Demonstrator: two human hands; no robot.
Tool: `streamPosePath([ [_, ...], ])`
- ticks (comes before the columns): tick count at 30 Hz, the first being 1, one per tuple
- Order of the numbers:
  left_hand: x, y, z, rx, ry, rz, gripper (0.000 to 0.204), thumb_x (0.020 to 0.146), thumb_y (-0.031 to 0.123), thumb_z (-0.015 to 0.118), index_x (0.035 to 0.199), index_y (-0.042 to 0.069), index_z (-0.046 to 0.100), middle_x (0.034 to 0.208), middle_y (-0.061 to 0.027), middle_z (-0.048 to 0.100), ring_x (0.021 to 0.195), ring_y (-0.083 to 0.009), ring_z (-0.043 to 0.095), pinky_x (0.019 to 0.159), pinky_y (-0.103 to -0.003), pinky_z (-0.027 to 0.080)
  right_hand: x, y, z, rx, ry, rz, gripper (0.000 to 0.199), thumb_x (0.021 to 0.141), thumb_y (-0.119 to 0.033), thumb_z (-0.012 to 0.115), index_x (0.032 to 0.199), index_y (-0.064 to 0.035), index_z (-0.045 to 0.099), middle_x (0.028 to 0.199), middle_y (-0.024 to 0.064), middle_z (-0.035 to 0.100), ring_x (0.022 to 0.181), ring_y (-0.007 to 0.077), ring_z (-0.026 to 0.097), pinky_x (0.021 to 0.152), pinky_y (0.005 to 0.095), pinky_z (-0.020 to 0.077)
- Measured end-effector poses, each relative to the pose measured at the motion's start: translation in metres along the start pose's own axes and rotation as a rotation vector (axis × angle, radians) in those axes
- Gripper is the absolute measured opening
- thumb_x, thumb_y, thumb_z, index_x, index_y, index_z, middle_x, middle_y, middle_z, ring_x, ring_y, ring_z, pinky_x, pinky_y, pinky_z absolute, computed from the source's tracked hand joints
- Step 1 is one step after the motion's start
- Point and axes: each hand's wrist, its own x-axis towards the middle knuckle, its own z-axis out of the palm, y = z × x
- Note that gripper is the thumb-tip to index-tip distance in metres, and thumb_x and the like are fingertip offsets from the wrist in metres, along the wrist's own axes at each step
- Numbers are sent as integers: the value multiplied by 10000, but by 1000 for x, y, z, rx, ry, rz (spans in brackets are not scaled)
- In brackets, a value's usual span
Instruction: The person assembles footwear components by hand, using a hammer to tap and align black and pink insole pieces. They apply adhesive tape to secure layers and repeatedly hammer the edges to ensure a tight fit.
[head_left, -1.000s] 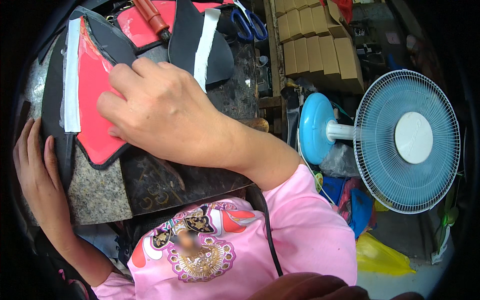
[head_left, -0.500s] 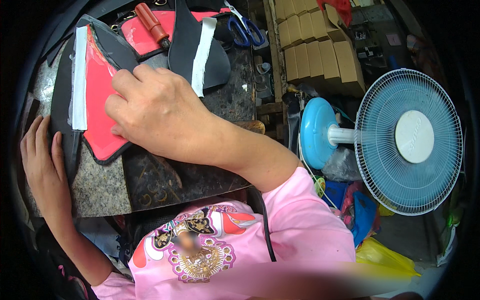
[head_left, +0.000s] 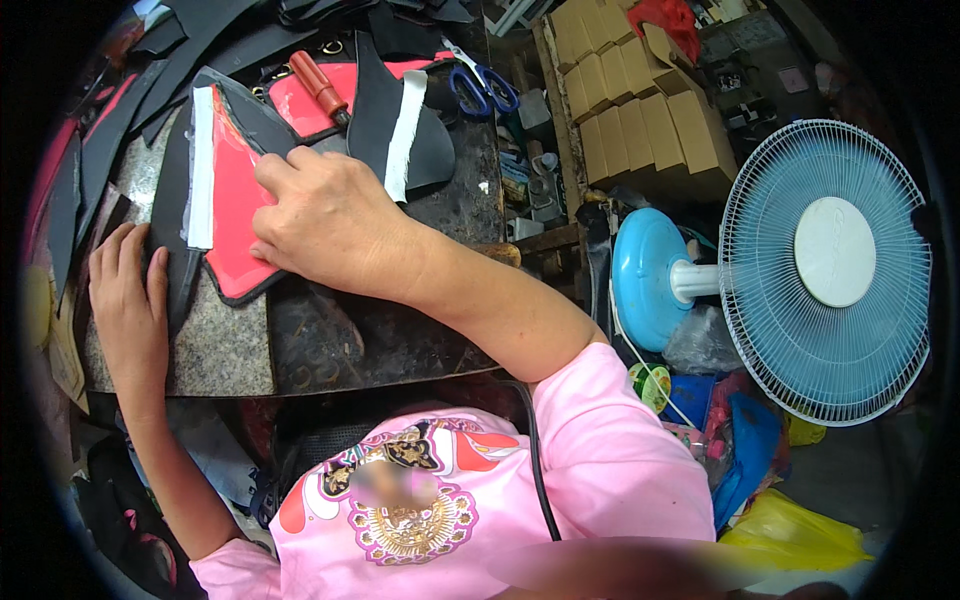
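- Shifted rightward in frame: left hand (head_left: pixel 132 290), right hand (head_left: pixel 325 215) and red piece (head_left: pixel 232 215), which lies upper left
- right hand: grip curled, can't tell whether holding
- left hand: grip spread loosely

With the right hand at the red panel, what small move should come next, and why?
Probably bring the left hand over to steady the red panel: the right hand is curled at its right edge, while the left lies off to its left, not touching it.
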Motion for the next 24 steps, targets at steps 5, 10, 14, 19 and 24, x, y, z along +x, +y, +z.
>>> streamPosePath([
  [5, 4, 2, 1, -38, 24, 8, 291, 959, 167, 597, 1189, -12, 602, 1218, -166, 602, 1163, -350, 535, 1004, -430, 423, -1, 4, 3, -8, -9, -11, 224, 688, -289, 798, 655, -86, 710, 916, 90, 614, 797, 244, 626, 679, 355, 547],
  [10, 6, 2, 4, -57, 16, 17, 280, 958, 176, 599, 1174, -1, 606, 1191, -165, 607, 1136, -353, 536, 995, -432, 424, -2, 7, 5, -6, -61, -5, 229, 716, -302, 787, 694, -84, 721, 952, 97, 617, 833, 254, 628, 706, 368, 549],
  [14, 8, 0, 6, -56, 49, 15, 282, 942, 200, 616, 1149, 7, 617, 1183, -150, 612, 1133, -347, 541, 959, -442, 435, 0, 9, 4, 1, -66, 6, 243, 767, -310, 756, 735, -73, 718, 971, 102, 609, 864, 260, 634, 734, 383, 549],
  [19, 9, 1, 10, -49, 94, 14, 276, 930, 221, 629, 1108, 10, 637, 1143, -134, 619, 1103, -334, 552, 924, -433, 448, 0, 11, 6, 27, -56, 35, 255, 772, -323, 758, 768, -71, 721, 943, 104, 596, 877, 273, 639, 739, 399, 553],
  [24, 8, 3, 14, -47, 124, 21, 275, 933, 232, 623, 1109, 21, 641, 1138, -125, 624, 1091, -327, 556, 918, -429, 452, -2, 14, 9, 25, -18, 30, 248, 751, -334, 770, 759, -88, 743, 923, 106, 600, 875, 281, 641, 723, 397, 561],
])
